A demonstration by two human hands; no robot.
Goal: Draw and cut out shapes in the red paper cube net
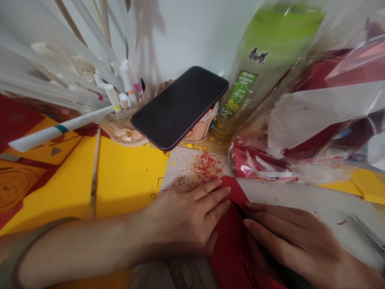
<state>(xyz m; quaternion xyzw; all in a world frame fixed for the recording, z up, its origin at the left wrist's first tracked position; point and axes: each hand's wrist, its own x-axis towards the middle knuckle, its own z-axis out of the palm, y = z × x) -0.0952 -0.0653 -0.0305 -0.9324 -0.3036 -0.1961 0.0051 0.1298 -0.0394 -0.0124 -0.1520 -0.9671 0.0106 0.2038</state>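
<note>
A sheet of red paper (pixel 230 249) lies in front of me, partly covered by both hands. My left hand (pixel 192 216) rests flat on its left part, fingers stretched out and a ring on one of them. In my right hand (pixel 294 237) is a slim black craft knife (pixel 238 208), held like a pen. Its dark tip points at the paper beside my left fingertips; blur hides whether it touches. Just beyond my left hand, tiny red and gold paper scraps (pixel 207 165) are scattered on a pale surface.
A black phone (pixel 180 106) leans over baskets with white markers (pixel 112 97). Behind stand a green-labelled drink bottle (pixel 255 68) and a clear plastic bag (pixel 315 120). Yellow paper (pixel 126 172) and a thin stick (pixel 95 172) lie left; blurred metal scissors (pixel 363 233) lie right.
</note>
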